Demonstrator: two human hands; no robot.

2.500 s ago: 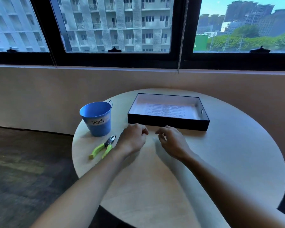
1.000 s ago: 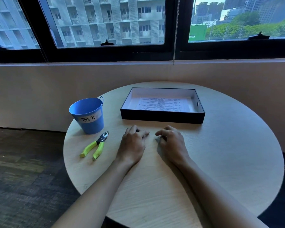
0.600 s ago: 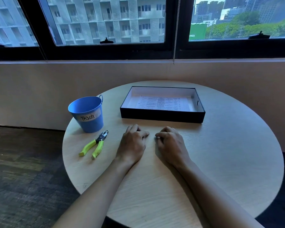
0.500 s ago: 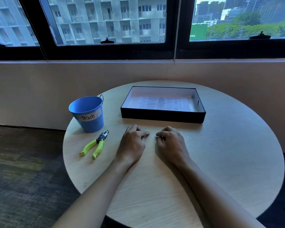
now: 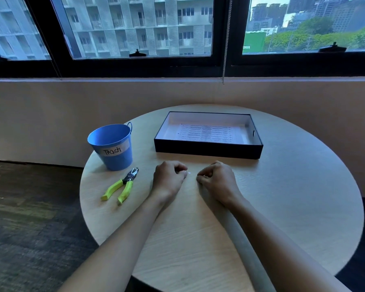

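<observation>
My left hand [image 5: 169, 178] and my right hand [image 5: 218, 180] rest side by side on the round wooden table [image 5: 282, 197], just in front of the tray. The fingers of both hands are curled under, and I see nothing held in either. A tiny white speck [image 5: 189, 173] lies on the table between the two hands. A hole punch with lime-green handles [image 5: 121, 186] lies to the left of my left hand, apart from it.
A blue bucket labelled "Trash" [image 5: 112, 147] stands at the table's left edge behind the punch. A black shallow tray [image 5: 207, 149] holding a printed sheet [image 5: 207, 133] sits at the back centre. A wall and windows lie beyond the table.
My left hand's fingers have curled under from a flatter pose. The small white speck now shows between the hands. The right hand has barely moved.
</observation>
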